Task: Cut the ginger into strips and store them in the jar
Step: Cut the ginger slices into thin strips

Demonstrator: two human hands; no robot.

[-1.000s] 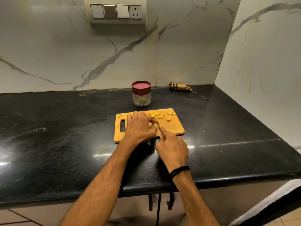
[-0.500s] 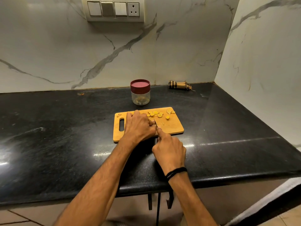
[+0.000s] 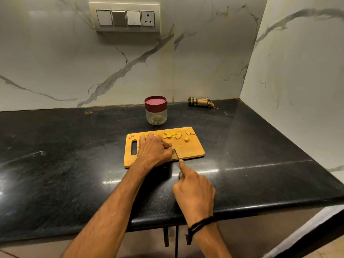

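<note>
A wooden cutting board [image 3: 193, 151] lies on the black counter, with several yellow ginger slices [image 3: 172, 135] along its far edge. My left hand [image 3: 154, 149] rests curled on the board and holds down a ginger piece that its fingers hide. My right hand [image 3: 193, 189] grips a knife [image 3: 176, 153], index finger stretched along the blade's spine; the thin blade reaches onto the board right beside my left fingers. A clear jar [image 3: 156, 116] with a dark red lid stands closed just behind the board.
A rolled checked cloth [image 3: 200, 102] lies at the back right by the wall. Marble walls close off the back and right sides. The black counter [image 3: 74, 155] stretches left; its front edge runs under my forearms.
My right hand has drawn back toward me with the knife, off the board's near edge. My left hand stays on the board.
</note>
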